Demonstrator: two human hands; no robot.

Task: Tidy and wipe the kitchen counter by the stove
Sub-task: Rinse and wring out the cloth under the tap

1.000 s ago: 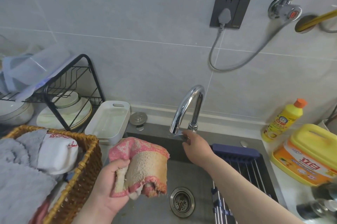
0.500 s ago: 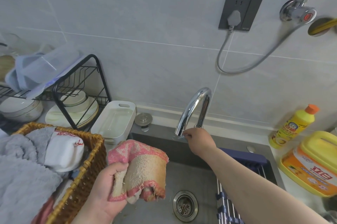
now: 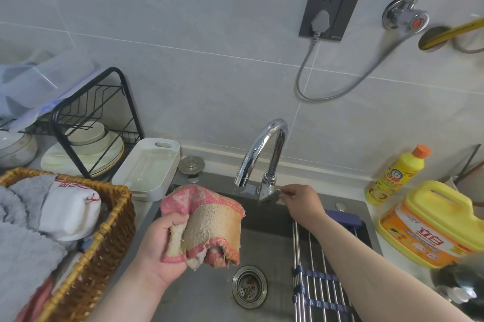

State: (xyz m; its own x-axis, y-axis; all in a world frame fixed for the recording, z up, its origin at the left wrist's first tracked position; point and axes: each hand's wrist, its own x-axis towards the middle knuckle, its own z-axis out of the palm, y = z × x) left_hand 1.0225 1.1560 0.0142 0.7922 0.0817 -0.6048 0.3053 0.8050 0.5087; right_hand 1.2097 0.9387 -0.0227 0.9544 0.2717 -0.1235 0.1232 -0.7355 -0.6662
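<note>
The fingers [image 3: 175,220] of the left hand [image 3: 162,245] are curled tight round a bunched pink-and-tan cloth [image 3: 212,224]. It hangs over the sink [image 3: 199,295], near and a little left of the spout, not under it. Across the basin, the right hand [image 3: 301,201] pinches the small tap lever [image 3: 269,194] at the foot of the chrome tap [image 3: 264,148] between thumb and fingertips. I'd say that explains the pose: one hand works the water while the other holds the rag bundled, ready to be wetted or rinsed before any wiping. No stream shows from the spout, so I can't tell whether the water is on.

Round about, things sit where washing-up leaves them. A roll-up drying rack [image 3: 314,269] lies over the right of the basin. A yellow detergent bottle [image 3: 398,175] and a big yellow jug [image 3: 429,227] stand on the right ledge. At the far left corner are a white dish [image 3: 146,167] and a sink plug [image 3: 192,164]. A wicker basket [image 3: 104,243] of towels is near left, with a black dish rack [image 3: 125,101] beyond it.

The stove and the counter to be wiped aren't in sight. The lever itself is smeared. A shiny blurred thing [image 3: 461,285] at the near right corner is cut off and I can't name it. The hose from the wall valve [image 3: 404,19] runs up out of the picture.
</note>
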